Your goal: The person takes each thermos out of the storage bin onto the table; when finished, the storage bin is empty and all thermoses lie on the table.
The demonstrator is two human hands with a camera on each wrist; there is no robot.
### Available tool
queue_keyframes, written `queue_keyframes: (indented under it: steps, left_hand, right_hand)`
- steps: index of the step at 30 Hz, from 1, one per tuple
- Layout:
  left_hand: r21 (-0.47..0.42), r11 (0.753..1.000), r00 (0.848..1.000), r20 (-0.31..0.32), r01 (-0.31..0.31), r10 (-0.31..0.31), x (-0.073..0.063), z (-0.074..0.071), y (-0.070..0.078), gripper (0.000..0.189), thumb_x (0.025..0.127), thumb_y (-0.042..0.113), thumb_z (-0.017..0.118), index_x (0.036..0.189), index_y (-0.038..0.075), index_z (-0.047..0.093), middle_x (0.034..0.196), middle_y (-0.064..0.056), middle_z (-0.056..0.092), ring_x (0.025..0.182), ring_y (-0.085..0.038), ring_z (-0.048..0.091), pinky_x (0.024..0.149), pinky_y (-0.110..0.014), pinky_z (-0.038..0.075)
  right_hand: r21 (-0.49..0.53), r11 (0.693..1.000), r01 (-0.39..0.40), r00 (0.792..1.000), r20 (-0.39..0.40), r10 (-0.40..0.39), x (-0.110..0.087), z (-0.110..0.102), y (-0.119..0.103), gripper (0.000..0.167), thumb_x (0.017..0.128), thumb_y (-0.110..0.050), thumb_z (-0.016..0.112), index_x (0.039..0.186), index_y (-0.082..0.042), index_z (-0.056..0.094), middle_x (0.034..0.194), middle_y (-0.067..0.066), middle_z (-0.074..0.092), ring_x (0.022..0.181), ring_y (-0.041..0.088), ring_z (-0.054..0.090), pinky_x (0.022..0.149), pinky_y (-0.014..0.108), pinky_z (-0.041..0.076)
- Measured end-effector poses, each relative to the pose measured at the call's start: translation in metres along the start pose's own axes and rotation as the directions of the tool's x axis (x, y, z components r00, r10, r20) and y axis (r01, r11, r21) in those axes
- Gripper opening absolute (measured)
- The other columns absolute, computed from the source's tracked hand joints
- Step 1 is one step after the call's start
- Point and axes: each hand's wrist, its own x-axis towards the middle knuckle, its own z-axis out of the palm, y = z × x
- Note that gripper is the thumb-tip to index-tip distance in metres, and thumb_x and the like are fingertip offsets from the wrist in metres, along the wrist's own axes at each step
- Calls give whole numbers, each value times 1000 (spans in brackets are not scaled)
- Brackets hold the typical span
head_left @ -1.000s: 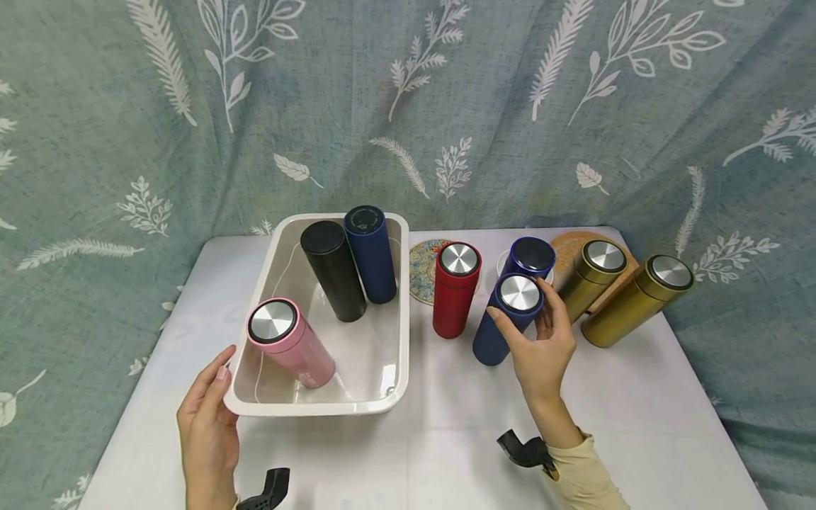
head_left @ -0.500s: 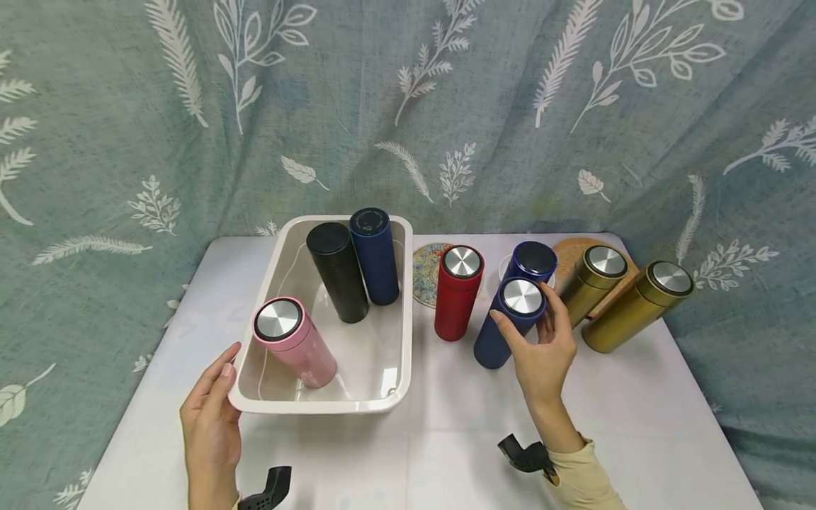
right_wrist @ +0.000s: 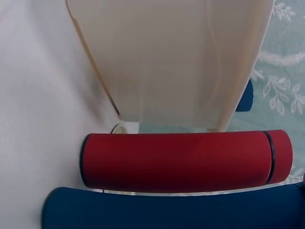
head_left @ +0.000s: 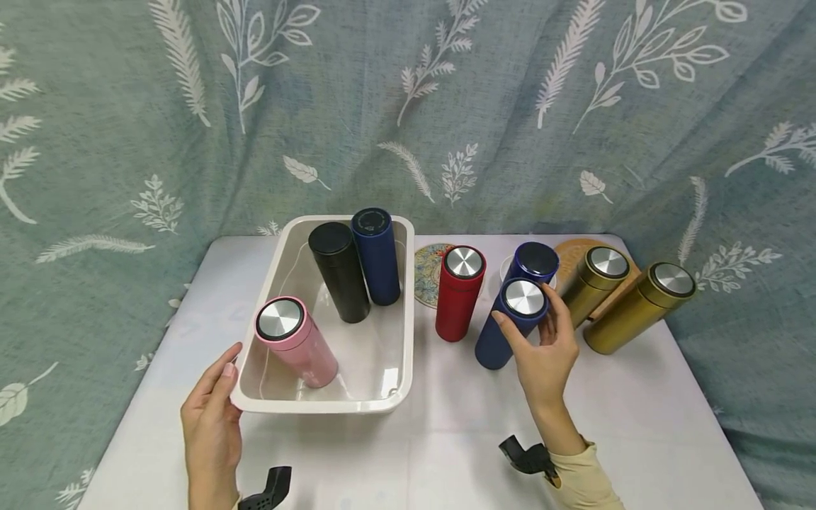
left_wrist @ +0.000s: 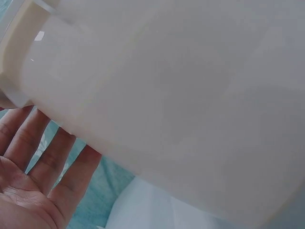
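In the head view my right hand (head_left: 550,361) grips a navy thermos (head_left: 494,342) with a brushed silver lid, thumb and fingers around its upper part. That thermos stands on the table. In the right wrist view the navy thermos (right_wrist: 167,210) lies along the lower edge, below the red thermos (right_wrist: 176,160); the hand is out of that view. My left hand (head_left: 213,418) touches the near left corner of a white plastic bin (head_left: 319,407), its fingers fairly straight against the outer wall (left_wrist: 167,95). Inside the bin are a pink thermos (head_left: 302,354), a black one (head_left: 341,276) and a navy one (head_left: 377,265).
A red thermos (head_left: 455,304) stands between the bin and my right hand. Behind the held thermos is a shiny blue one (head_left: 534,262). Two gold thermoses (head_left: 589,283) stand to the right, near a round wooden board (head_left: 570,248). A patterned coaster (head_left: 430,273) lies by the bin.
The whole head view has shifted slightly. Both hands keep their places, the right around the navy thermos, the left at the bin's corner.
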Motion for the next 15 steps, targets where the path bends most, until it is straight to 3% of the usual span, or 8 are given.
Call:
queue_keyframes:
  steps: [10, 15]
  left_hand:
    - [-5, 1000, 1000, 10, -13, 13, 1, -2, 0, 34, 100, 5, 58, 132, -7, 61, 124, -2, 71, 102, -9, 71, 71, -21, 60]
    - [-13, 1000, 1000, 14, -13, 14, 1, -2, 0, 33, 100, 4, 57, 131, -7, 62, 123, -2, 72, 100, -9, 71, 71, -22, 60]
  right_hand:
    - [25, 998, -51, 999, 13, 51, 2, -1, -8, 75, 73, 6, 86, 140, -2, 54, 139, 14, 60, 130, 13, 58, 110, 18, 43]
    - [32, 999, -35, 999, 5, 35, 2, -1, -10, 74, 71, 9, 85, 138, 1, 55, 138, 18, 60, 128, 12, 59, 109, 18, 44]
